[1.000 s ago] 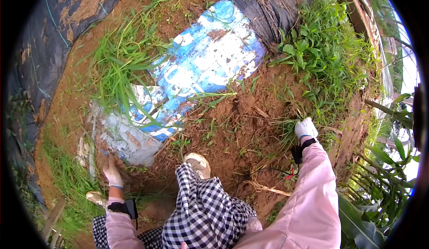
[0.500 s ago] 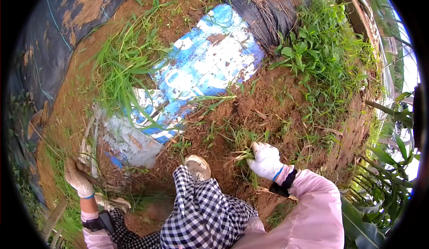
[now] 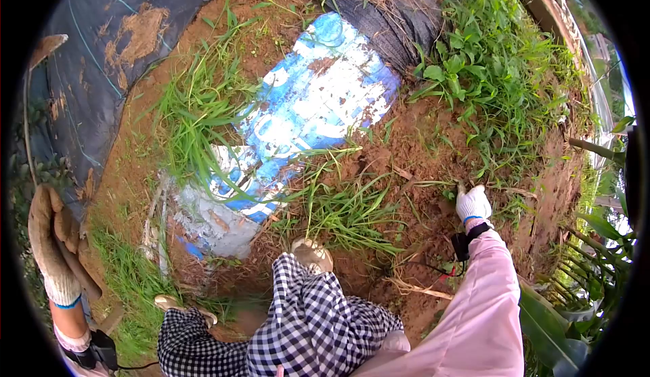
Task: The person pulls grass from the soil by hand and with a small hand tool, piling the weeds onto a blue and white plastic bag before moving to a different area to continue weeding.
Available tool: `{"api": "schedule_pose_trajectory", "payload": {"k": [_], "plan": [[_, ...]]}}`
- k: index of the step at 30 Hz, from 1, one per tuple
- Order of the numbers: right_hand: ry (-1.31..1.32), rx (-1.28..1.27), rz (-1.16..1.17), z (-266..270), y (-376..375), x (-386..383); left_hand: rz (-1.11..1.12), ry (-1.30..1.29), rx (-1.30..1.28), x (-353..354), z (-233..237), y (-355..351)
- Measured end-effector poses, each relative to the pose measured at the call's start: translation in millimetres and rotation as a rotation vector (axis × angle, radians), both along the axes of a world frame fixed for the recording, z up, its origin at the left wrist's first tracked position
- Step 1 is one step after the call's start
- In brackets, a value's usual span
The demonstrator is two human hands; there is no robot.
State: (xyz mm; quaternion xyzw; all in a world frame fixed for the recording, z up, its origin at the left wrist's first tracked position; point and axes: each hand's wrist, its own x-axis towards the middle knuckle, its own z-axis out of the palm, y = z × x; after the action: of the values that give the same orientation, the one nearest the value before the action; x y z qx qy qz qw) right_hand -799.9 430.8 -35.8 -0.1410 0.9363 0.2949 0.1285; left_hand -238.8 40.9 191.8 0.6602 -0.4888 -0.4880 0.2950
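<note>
My left hand [image 3: 51, 241], in a soiled work glove, is closed around the wooden handle of a hand hoe [image 3: 28, 126]. Its thin metal shaft runs up to a flat blade at the far left, above the black sheet. At the right, my right hand [image 3: 472, 203], in a white glove, is low over the soil with its fingers curled together among small weeds [image 3: 504, 197]. What lies between those fingertips is hidden. A loose bunch of long grass [image 3: 352, 214] lies on the soil left of this hand.
A torn blue and white plastic sack [image 3: 318, 99] lies flat on the reddish soil. Another heap of grass [image 3: 193, 120] is beside it. Black ground sheet [image 3: 88, 106] covers the upper left, and leafy weeds [image 3: 481, 59] grow at the upper right. My shoes [image 3: 313, 255] stand near the sack.
My right hand has let go of the grass, which now lies on the ground, and has moved right and forward to other weeds. My left hand has lifted leftward, bringing the hoe blade into view.
</note>
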Motion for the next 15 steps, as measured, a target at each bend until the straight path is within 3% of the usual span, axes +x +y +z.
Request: {"api": "schedule_pose_trajectory", "payload": {"k": [1,2,5,6,7,9,11,12,13,15], "plan": [[-0.079,-0.079,-0.005,-9,1,-4,0.002,0.005,0.022,-30,-2,6],[-0.150,-0.143,0.138,-24,4,-4,0.006,0.089,0.085,-44,-11,12],[-0.387,-0.239,0.411,7,-85,77,-0.019,0.226,0.259,-90,-60,32],[-0.397,-0.374,0.628,11,-110,88,-0.005,0.258,0.303,-108,-79,41],[-0.323,-0.680,0.861,-1,-128,83,0.006,0.292,0.347,-125,-100,49],[-0.153,-0.857,1.036,-6,-178,61,-0.054,0.260,0.344,-146,-145,59],[-0.063,-0.595,0.934,-16,-216,24,-0.102,0.235,0.327,-159,-185,65],[-0.065,-0.472,0.776,-20,-231,2,-0.102,0.201,0.347,-161,-203,66],[0.071,-0.517,0.756,-39,-234,-23,-0.103,0.167,0.367,-161,-218,67],[0.057,-0.447,0.568,-30,-242,-54,-0.118,0.138,0.414,-159,-241,67]]}}
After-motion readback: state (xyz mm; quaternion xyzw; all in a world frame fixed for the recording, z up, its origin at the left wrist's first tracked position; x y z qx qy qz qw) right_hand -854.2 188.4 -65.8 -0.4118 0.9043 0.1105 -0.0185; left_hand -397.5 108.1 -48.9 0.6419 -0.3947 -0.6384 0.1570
